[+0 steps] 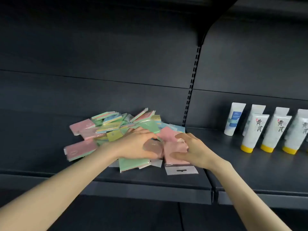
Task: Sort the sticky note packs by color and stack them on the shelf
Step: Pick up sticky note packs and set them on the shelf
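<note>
On the near part of the dark shelf the left hand lies palm down at the front of the heap, its fingers curled over a small pink pack; the right hand, just beside it, pinches a tabbed pink pack between thumb and bent fingers, the clear hang tab pointing toward the shelf's front edge; a green pack lies flat under the left wrist; behind the hands the sticky note packs sit in a loose heap, pink, green, yellow and blue mixed, some tilted; farther right, on the neighbouring shelf section, white tubes stand cap down, the front ones yellow-capped.
</note>
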Available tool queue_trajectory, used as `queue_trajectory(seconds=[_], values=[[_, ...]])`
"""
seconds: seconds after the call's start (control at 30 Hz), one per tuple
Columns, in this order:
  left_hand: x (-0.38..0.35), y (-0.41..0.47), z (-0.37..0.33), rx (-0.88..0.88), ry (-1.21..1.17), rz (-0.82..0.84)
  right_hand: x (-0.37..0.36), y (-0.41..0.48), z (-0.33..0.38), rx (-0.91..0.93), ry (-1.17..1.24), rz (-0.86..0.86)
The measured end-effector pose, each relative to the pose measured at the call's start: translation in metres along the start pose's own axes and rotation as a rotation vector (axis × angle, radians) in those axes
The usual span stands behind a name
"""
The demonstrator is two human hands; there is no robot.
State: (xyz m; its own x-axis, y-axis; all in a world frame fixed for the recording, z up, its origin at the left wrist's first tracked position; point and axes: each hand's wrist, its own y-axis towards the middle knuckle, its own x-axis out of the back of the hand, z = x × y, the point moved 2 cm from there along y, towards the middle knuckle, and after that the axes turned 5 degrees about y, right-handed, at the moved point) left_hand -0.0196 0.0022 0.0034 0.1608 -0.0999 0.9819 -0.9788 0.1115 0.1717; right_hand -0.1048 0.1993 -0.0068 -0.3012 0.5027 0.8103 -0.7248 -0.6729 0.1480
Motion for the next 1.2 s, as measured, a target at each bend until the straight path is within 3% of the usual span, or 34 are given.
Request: queue_trajectory(seconds=[0.17,0.43,0.6,0.83,1.07,1.2], values=[[-0.002,0.02,0.001,-0.029,0.113,0.084,-0.005,0.003,-0.008,-0.057,-0.013,0.043],[-0.009,0.037,0.007,0.001,0.168,0.225,-0.009,0.01,-0.02,-0.089,0.183,0.029],[-0.009,0.039,0.004,0.005,0.129,0.17,-0.008,0.011,-0.022,-0.061,0.249,-0.016],[-0.004,0.034,0.0,0.022,-0.157,-0.009,-0.006,0.01,-0.027,0.011,0.396,-0.088],[-0.006,0.04,0.0,0.03,0.022,0.166,-0.005,0.01,-0.027,0.038,0.489,-0.074],[-0.006,0.043,0.0,0.065,-0.091,0.146,-0.005,0.011,-0.029,0.032,0.507,-0.07]])
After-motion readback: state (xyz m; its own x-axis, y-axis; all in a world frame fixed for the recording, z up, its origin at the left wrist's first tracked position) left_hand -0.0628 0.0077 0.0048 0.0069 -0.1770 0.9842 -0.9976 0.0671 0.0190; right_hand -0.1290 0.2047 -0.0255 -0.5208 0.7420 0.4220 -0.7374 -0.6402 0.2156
